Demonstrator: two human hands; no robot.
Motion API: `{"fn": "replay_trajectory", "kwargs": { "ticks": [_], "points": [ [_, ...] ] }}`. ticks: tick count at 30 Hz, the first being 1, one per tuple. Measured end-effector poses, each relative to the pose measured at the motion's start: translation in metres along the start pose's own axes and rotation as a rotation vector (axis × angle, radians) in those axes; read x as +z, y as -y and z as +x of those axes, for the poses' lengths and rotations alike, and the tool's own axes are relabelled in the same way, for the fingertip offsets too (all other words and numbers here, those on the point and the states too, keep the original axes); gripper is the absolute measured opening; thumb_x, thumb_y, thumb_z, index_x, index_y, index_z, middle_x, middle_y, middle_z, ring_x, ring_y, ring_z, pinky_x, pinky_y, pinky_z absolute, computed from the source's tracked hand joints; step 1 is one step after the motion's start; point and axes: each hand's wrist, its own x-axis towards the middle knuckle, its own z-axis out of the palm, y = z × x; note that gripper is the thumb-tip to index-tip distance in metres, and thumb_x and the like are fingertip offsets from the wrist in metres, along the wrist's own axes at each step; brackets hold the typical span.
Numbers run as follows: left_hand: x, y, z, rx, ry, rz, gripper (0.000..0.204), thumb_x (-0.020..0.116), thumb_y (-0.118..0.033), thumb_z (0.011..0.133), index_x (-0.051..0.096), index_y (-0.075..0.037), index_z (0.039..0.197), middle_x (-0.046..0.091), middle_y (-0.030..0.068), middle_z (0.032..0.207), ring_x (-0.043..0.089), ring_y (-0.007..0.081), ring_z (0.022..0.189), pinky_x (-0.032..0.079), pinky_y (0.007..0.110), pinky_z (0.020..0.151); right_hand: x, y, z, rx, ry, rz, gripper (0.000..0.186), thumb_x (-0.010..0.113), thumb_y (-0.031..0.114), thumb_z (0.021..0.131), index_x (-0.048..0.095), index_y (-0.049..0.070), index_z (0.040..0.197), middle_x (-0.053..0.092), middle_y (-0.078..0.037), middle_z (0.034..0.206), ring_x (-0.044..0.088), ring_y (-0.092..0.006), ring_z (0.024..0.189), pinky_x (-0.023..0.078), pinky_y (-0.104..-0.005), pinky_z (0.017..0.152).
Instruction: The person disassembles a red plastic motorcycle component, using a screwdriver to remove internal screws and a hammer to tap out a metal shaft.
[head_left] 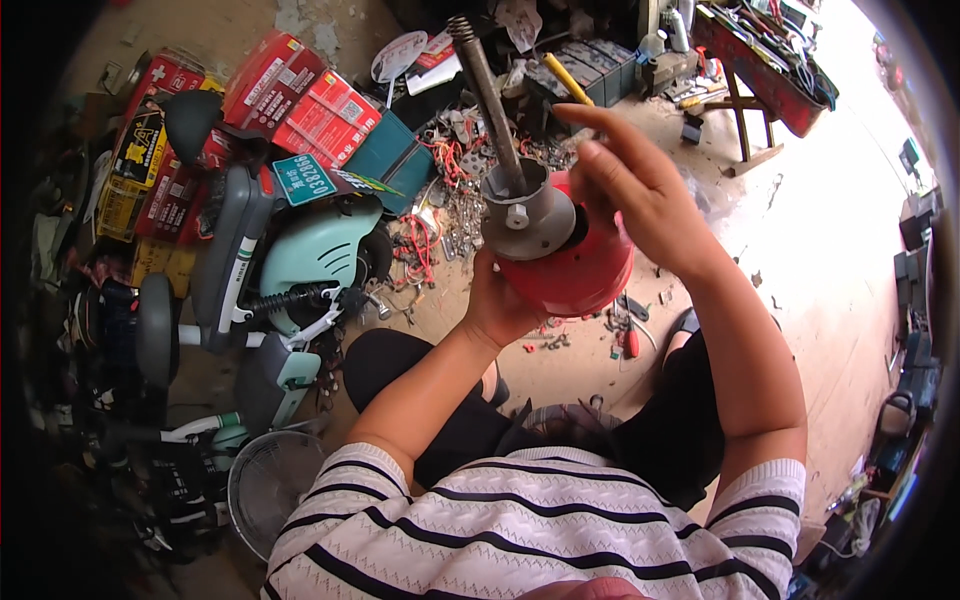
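In front of me a red rounded housing (570, 277) is held up, tilted, with a grey metal collar (530, 225) on top that has a bolt head on its side. A long bare metal shaft (486, 100) with a grooved end sticks up out of the collar. My left hand (498, 308) supports the housing from below on its left side, its fingers partly hidden behind it. Beside the housing's upper right is my right hand (640, 190), index finger stretched out and thumb apart. Its lower fingers are partly hidden, and whether they touch the housing I cannot tell.
Small screws, parts and red wires (422, 250) litter the floor ahead. A red-handled tool (631, 343) lies below the housing. To the left are a pale green scooter (320, 250), red boxes (330, 118) and a fan (270, 490). A tool-filled red tray (770, 70) stands far right.
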Motion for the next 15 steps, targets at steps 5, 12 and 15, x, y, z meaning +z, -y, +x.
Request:
{"fn": "replay_trajectory", "kwargs": {
  "ticks": [5, 12, 15],
  "points": [
    [0.010, 0.000, 0.009, -0.057, 0.005, 0.042, 0.092, 0.060, -0.067, 0.078, 0.029, -0.016, 0.148, 0.033, 0.0087, 0.152, 0.034, 0.0297, 0.138, 0.027, 0.051, 0.114, -0.025, -0.007, 0.007, 0.051, -0.233, -0.138, 0.020, 0.054, 0.016, 0.097, 0.062, 0.000, 0.107, 0.057, 0.001, 0.076, 0.051, -0.0056, 0.071, 0.044, -0.0212, 0.065],
    [0.026, 0.005, 0.018, -0.048, 0.018, 0.097, 0.093, 0.058, -0.071, 0.078, 0.031, -0.014, 0.147, 0.034, 0.0081, 0.151, 0.035, 0.0289, 0.137, 0.028, 0.051, 0.114, -0.037, -0.008, -0.012, 0.073, -0.111, -0.404, 0.015, 0.062, 0.013, 0.092, 0.064, -0.001, 0.097, 0.063, -0.002, 0.082, 0.055, -0.0071, 0.075, 0.047, -0.0237, 0.070],
    [0.025, 0.006, 0.020, -0.051, 0.115, -0.018, 0.074, 0.045, -0.058, 0.090, 0.035, -0.009, 0.144, 0.042, 0.0123, 0.144, 0.043, 0.0279, 0.131, 0.034, 0.048, 0.111, -0.038, -0.005, -0.015, 0.135, -0.033, -0.467, 0.015, 0.062, 0.013, 0.093, 0.064, -0.001, 0.097, 0.063, -0.001, 0.085, 0.055, -0.0064, 0.077, 0.048, -0.0229, 0.072]
  ]
}}
